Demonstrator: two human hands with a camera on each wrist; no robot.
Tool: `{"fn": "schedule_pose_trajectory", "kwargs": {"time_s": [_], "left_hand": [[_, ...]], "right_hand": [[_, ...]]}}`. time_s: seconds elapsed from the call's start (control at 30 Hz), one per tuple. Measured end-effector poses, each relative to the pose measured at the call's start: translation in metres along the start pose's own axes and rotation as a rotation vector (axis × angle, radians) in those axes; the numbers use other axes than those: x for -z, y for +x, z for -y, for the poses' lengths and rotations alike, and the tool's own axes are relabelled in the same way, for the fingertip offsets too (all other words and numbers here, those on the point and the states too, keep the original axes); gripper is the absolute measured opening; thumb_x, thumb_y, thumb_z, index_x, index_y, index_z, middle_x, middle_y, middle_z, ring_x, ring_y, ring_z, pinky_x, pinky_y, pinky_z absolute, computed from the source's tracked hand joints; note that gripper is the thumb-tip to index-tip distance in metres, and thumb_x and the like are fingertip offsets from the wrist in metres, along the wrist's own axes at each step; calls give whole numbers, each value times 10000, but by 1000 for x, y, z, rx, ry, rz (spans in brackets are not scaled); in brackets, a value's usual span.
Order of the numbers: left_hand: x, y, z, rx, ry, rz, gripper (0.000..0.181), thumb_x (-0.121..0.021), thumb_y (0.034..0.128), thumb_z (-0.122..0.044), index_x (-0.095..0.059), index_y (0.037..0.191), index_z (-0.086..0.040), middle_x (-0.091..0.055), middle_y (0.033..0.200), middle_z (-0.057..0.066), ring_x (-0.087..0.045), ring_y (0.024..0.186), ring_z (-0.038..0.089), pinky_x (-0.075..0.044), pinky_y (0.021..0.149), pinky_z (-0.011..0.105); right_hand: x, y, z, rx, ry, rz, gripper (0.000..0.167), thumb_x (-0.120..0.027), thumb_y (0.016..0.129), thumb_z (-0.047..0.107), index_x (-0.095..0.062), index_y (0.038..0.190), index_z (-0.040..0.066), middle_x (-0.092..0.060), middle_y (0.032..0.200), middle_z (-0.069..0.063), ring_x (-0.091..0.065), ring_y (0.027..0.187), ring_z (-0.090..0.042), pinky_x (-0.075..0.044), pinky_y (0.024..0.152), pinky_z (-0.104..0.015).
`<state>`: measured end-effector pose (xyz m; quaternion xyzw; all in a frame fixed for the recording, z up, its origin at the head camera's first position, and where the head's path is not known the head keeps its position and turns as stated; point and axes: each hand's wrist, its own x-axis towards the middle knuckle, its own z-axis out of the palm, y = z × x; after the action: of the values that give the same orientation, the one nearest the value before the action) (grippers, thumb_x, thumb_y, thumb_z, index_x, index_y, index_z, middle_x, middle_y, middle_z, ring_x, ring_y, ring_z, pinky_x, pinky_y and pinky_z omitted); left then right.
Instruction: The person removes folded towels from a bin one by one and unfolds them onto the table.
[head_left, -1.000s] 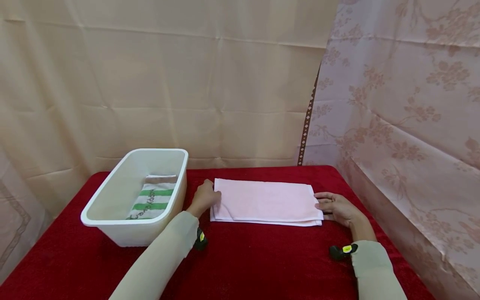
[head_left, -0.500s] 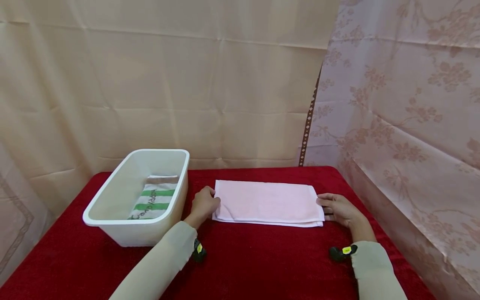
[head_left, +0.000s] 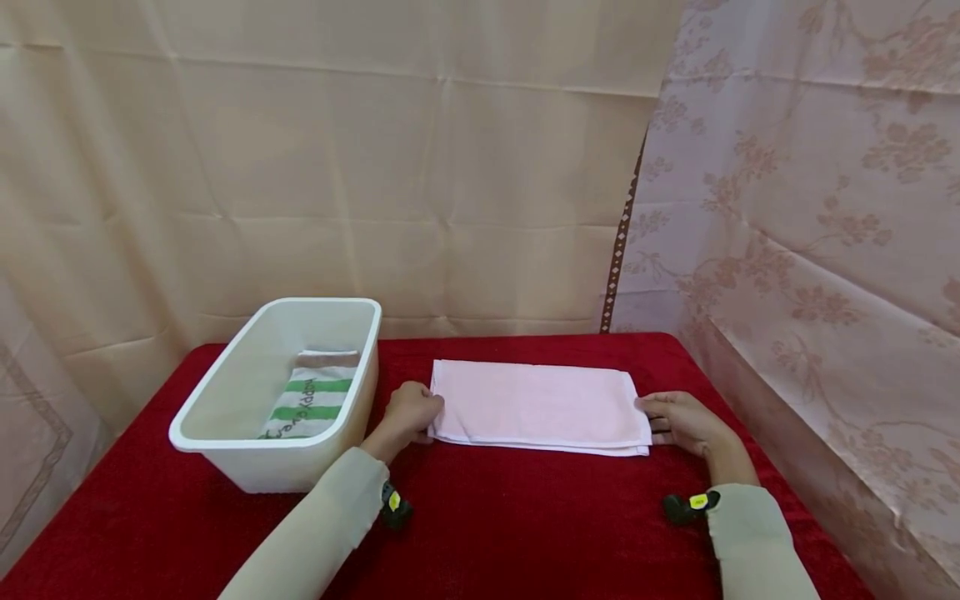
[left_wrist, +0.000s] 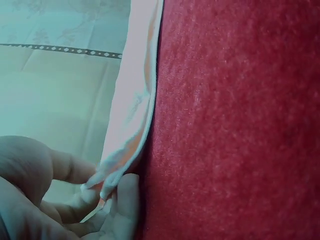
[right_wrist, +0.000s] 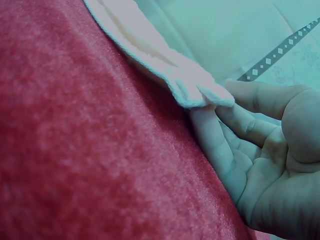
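Observation:
A folded pink towel (head_left: 536, 404) with white edges lies flat on the red table cover, its layers slightly offset along the near side. At its left end the left hand (head_left: 411, 414) pinches the edge; in the left wrist view that hand (left_wrist: 75, 195) has thumb and fingers around the layered towel edge (left_wrist: 131, 115). The right hand (head_left: 686, 423) holds the right end. From the right wrist view, the right hand (right_wrist: 265, 145) has its thumb above and fingers beneath the towel corner (right_wrist: 192, 85).
Left of the towel stands a white plastic basin (head_left: 281, 467), holding a green-and-white striped cloth (head_left: 311, 398) with lettering. The red table cover (head_left: 525, 525) extends around both. Beige curtains (head_left: 315, 167) hang behind, and a floral curtain (head_left: 817, 208) hangs on the right.
The left hand has shifted down along the towel's left edge, its fingers now closed on it. The right hand's fingers have drawn together at the right edge.

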<state>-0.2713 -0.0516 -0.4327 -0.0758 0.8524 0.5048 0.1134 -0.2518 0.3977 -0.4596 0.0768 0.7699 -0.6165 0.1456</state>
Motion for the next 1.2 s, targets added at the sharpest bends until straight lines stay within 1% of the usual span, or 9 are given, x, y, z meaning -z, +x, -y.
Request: {"fn": "schedule_pose_trajectory", "kwargs": {"time_s": [0.13, 0.27, 0.4, 0.5, 0.53, 0.67, 0.77, 1.0, 1.2], "left_hand": [[2, -1, 2, 20, -55, -4, 233, -528, 938, -152, -535, 719, -75, -607, 733, 133, -645, 645, 246, -597, 566, 337], [3, 0, 5, 19, -47, -8, 217, -560, 911, -112, -556, 700, -62, -611, 697, 124, -646, 626, 235, -601, 569, 339], [4, 1, 7, 0, -44, -21, 139, -597, 874, -53, -608, 739, -22, -602, 653, 121, -619, 578, 221, -600, 551, 346], [4, 1, 8, -8, -56, -20, 35, -616, 867, -34, -618, 847, -6, -612, 721, 134, -617, 587, 221, -601, 555, 350], [4, 1, 7, -12, -63, -19, 33, -618, 865, -29, -611, 881, -1, -615, 757, 144, -619, 595, 223, -602, 557, 351], [4, -1, 6, -43, -105, -10, 136, -618, 858, -6, -584, 988, 16, -603, 882, 172, -622, 624, 222, -607, 568, 363], [2, 0, 6, -62, -144, -13, 171, -618, 857, 16, -578, 1023, 32, -587, 904, 176, -616, 615, 209, -607, 561, 365], [0, 4, 5, -96, -212, -28, 171, -635, 879, 36, -600, 1044, 60, -603, 876, 175, -639, 618, 187, -608, 565, 348], [1, 7, 6, -68, -148, -51, 214, -657, 869, -19, -619, 1072, 35, -620, 909, 159, -612, 653, 188, -564, 540, 280]], "right_hand": [[0, -1, 1, -3, -3, 4, 373, -633, 1026, 257, -626, 1236, -51, -733, 980, -73, -717, 874, -228, -616, 794, -402], [0, -1, 1, 3, 2, 17, 276, -667, 1002, 207, -644, 1158, -19, -728, 970, -77, -716, 868, -229, -616, 796, -400], [-1, -1, 2, 16, 0, 25, 219, -705, 968, 163, -624, 1100, 9, -729, 957, -80, -722, 859, -230, -618, 788, -407], [-2, -2, 3, 16, -13, 15, 253, -717, 957, 156, -603, 1123, 3, -733, 959, -75, -727, 856, -228, -618, 781, -409], [-3, -2, 4, 15, -19, 11, 275, -717, 956, 158, -594, 1141, -5, -734, 962, -73, -726, 856, -228, -618, 779, -407], [-4, -4, 5, 1, -31, -6, 410, -721, 956, 178, -544, 1257, -39, -736, 994, -68, -726, 871, -233, -616, 790, -409], [-4, -3, 6, -7, -34, -24, 470, -707, 972, 201, -509, 1319, -47, -733, 1007, -63, -721, 873, -234, -616, 787, -406], [-9, 3, 8, -17, -63, -78, 435, -650, 1014, 241, -505, 1308, -46, -687, 957, -49, -685, 822, -192, -605, 727, -364], [-11, 14, 13, -30, -111, -92, 391, -643, 1017, 226, -514, 1267, -46, -664, 932, -59, -678, 797, -181, -604, 720, -361]]}}
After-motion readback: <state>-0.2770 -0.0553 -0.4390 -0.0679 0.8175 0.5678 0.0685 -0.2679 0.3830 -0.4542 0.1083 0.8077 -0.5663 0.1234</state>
